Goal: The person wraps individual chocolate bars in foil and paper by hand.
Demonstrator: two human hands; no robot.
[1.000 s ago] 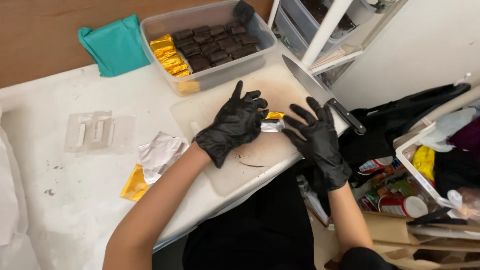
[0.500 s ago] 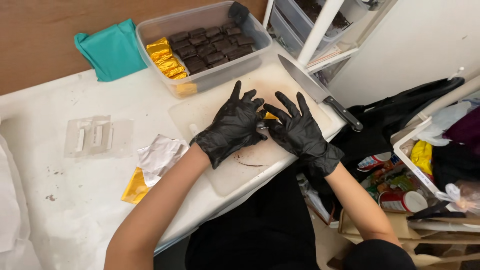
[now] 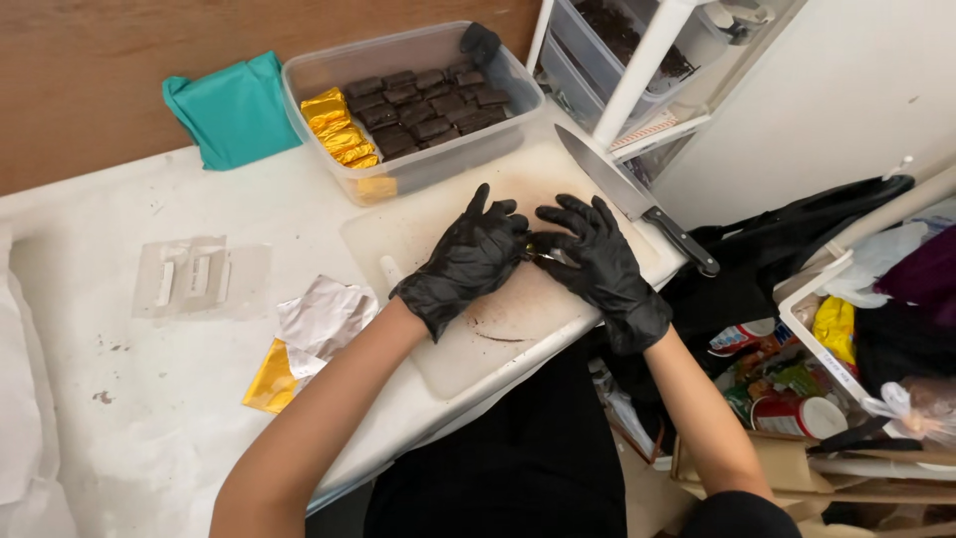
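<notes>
Both hands, in black disposable gloves, meet over the middle of a pale translucent plastic cutting board [image 3: 468, 344] on the white table [image 3: 129, 399]; the left hand [image 3: 470, 261] lies flat with fingers spread, its fingertips pressing down on a small gold-foil-wrapped piece [image 3: 543, 253], of which only a sliver shows between the gloves; the right hand [image 3: 597, 267] curls over the same piece from the other side, fingers fanned and bent, pinching at the foil rather than gripping anything whole. The piece looks light and small, its foil thin, crinkly and easy to tear, and the content likely soft enough to dent or smear, so a fingertip hold at the folded edges would probably suit it better than a squeeze across the middle. Behind the board stands a clear rectangular plastic tub [image 3: 398, 179] with dark brown bars and gold-wrapped ones in rows; a long steel kitchen knife with a black handle [image 3: 637, 204] lies on the board's far right corner; crumpled silver and gold foil sheets [image 3: 304, 339] rest left of the board; a teal folded cloth [image 3: 234, 108] lies at the table's back.
</notes>
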